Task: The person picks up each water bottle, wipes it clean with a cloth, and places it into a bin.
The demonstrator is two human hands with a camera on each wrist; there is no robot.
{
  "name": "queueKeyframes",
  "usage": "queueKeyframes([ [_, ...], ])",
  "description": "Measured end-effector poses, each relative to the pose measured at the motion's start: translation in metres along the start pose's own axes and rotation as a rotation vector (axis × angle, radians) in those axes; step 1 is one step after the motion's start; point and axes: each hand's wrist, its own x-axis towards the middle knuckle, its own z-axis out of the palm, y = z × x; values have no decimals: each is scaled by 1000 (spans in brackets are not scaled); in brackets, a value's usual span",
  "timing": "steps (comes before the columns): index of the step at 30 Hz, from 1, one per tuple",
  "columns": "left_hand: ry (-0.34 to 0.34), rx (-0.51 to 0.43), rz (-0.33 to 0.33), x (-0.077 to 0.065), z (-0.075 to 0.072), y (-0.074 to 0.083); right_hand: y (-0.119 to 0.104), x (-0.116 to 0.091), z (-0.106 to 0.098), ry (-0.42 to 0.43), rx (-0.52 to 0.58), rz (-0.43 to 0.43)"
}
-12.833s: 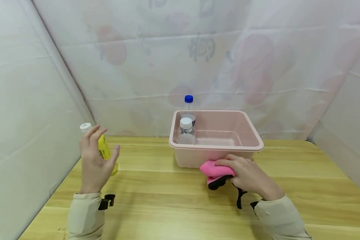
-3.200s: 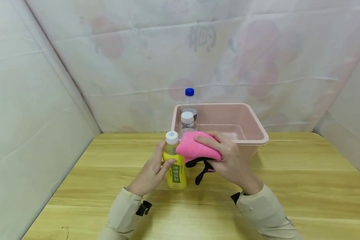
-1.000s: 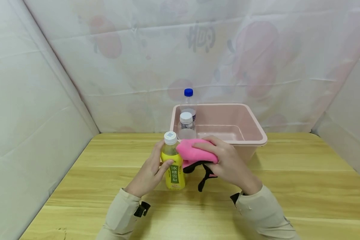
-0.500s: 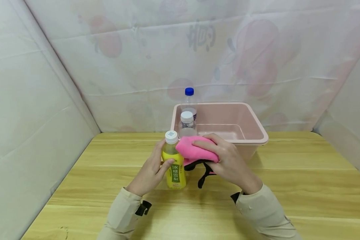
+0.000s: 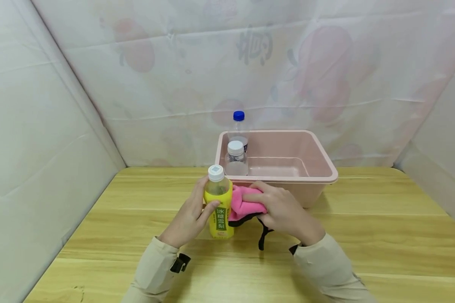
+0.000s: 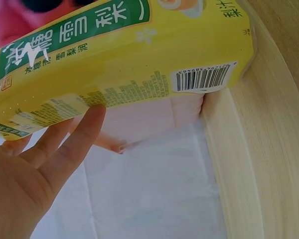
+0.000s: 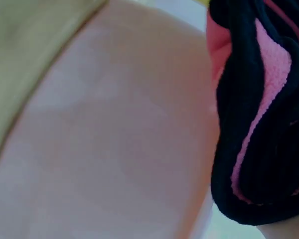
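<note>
My left hand (image 5: 189,216) grips a yellow-labelled drink bottle (image 5: 220,210) with a white cap, upright in front of the tub. In the left wrist view the label and barcode of the bottle (image 6: 139,64) show, with fingers (image 6: 74,144) along its side. My right hand (image 5: 282,210) holds a bunched pink cloth (image 5: 248,202) with black edging and a hanging black loop, up against the bottle's right side. The folded black and pink layers of the cloth (image 7: 254,124) fill the right part of the right wrist view.
Behind the hands a pale pink plastic tub (image 5: 314,180) stands on the wooden table (image 5: 383,235). At its left end are a clear bottle with a white cap (image 5: 236,160) and one with a blue cap (image 5: 239,130). White printed sheets (image 5: 167,84) enclose the table.
Since half a second ago the cloth has slid down the bottle's right side with my right hand. Much earlier the bottle stood at the far left, beside my left hand, which has since brought it to the middle.
</note>
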Motion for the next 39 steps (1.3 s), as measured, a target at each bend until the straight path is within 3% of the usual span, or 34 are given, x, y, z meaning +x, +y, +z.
queueKeyframes([
  [3,7,19,11,-1,0,-1,3,-1,12,-124,11,42],
  [7,11,32,20,-2,-1,-2,2,-2,23,-354,-12,113],
  [10,11,35,17,-2,-1,-3,-1,-2,26,-462,-31,159],
  [18,14,43,14,-2,-1,-3,-2,-2,26,-465,-44,159],
  [23,16,46,19,-2,-1,-4,-1,-2,21,-401,-71,97],
  [27,16,46,20,-1,0,-3,-3,-1,11,-290,-64,57],
  [36,8,10,15,-1,0,-2,-4,-1,-12,128,53,-51],
  [39,9,4,16,0,1,-2,-5,1,-14,228,87,-76],
])
